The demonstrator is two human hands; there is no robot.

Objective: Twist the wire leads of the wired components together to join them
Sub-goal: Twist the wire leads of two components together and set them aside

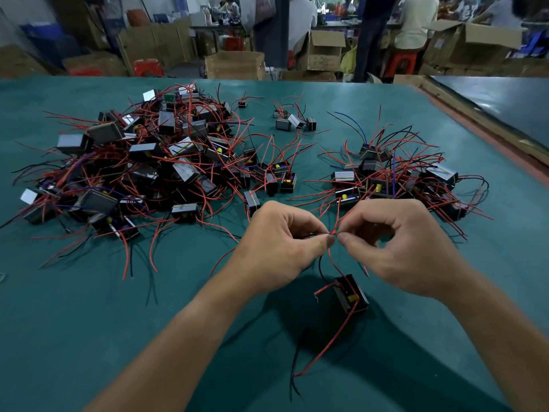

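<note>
Fingertips meet at centre: left hand [279, 248] and right hand [398, 242] each pinch thin red wire leads [333, 232] between thumb and forefinger, other fingers curled. The leads run down from the pinch to a small black box-shaped component [352, 294] with a yellow part, just below the hands. Cannot tell whether it rests on the teal table mat [89, 307] or hangs above it. Loose red and black wires trail from it toward the camera.

Left of the hands is a large pile of black wired components [142, 165], with tangled red leads and a few black and blue ones. To the right is a smaller pile [395, 179], and at far centre a small cluster [292, 120].

Beyond the table:
- an open brown cardboard box [234, 65], contents not visible
- a second open cardboard box [325, 50], flaps up, contents hidden
- a red plastic stool [148, 68] on the floor
- blurred people at far benches
</note>
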